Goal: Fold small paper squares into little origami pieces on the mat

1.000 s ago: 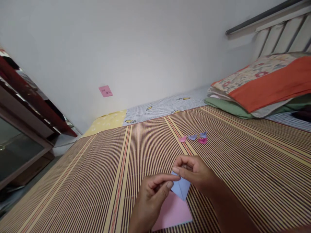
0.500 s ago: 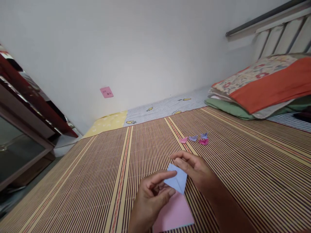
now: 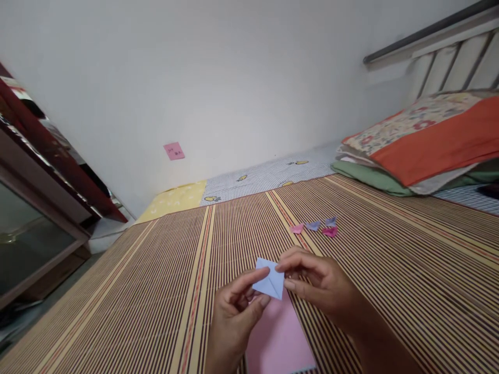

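Note:
A small light-blue paper (image 3: 275,283), folded into a square with crease lines across its face, is held up over a pink pad of paper (image 3: 278,337). My left hand (image 3: 239,314) grips its left side, index finger laid over the face and thumb at the lower edge. At the right corner, my right hand (image 3: 317,278) has its index fingertip and thumb closed on the paper's edge; the other fingers curl behind. Farther off on the mat lie small folded paper pieces: a pink one (image 3: 297,229), a magenta one (image 3: 330,231) and two bluish-purple ones (image 3: 313,226).
A striped bamboo mat (image 3: 136,291) covers the bed. Folded bedding (image 3: 436,140) is stacked at the back right beside a white headboard (image 3: 452,67). A pink note (image 3: 173,150) sticks to the wall. A glass-fronted cabinet (image 3: 31,244) stands at the left.
My right hand has come onto the right corner of the blue paper, from being apart just above it. The paper has shifted slightly left and up in view.

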### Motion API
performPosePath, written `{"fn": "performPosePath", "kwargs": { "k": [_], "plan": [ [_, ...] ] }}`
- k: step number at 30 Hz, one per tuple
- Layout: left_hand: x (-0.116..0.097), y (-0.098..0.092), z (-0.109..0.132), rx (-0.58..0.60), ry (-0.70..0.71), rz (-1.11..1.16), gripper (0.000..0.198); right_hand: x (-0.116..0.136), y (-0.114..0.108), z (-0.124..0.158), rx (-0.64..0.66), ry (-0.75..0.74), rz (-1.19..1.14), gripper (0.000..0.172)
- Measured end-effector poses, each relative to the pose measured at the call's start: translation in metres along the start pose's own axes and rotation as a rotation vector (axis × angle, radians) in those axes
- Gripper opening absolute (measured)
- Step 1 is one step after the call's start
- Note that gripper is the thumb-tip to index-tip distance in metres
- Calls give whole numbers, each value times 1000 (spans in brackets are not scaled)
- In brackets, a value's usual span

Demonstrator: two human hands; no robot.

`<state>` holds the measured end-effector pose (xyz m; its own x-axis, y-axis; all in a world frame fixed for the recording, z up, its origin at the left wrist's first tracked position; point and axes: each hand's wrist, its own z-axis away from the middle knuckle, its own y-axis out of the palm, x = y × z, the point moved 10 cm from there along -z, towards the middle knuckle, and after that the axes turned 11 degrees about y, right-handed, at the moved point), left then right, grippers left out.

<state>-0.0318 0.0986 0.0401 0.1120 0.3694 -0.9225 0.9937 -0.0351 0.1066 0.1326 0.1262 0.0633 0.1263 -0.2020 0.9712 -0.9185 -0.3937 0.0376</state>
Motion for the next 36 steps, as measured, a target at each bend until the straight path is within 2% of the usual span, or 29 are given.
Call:
{"fn": "performPosePath", "kwargs": {
  "k": [7, 11, 14, 23, 26, 31, 36],
  "plan": [
    [1, 0, -1, -30, 4, 37, 27, 1, 3, -2, 2, -3, 37, 12],
    [5, 3, -2, -8, -13, 72, 35, 2, 4, 0, -39, 19, 175, 19],
    [7, 7, -2, 22, -21, 85, 35, 3, 9, 0, -37, 27, 243, 17],
    [3, 8, -2, -6, 22, -36, 24, 8, 17, -4, -59, 21, 187, 12],
    [0, 7, -2, -25, 49, -78, 23, 4, 13, -4, -75, 22, 162, 10],
    [2, 3, -2, -51, 57, -98, 24, 0, -2, -3, -180, 11, 140, 10],
    [3, 8, -2, -43, 51, -87, 23, -5, 1, -5, -157, 79, 96, 16]
  ]
}}
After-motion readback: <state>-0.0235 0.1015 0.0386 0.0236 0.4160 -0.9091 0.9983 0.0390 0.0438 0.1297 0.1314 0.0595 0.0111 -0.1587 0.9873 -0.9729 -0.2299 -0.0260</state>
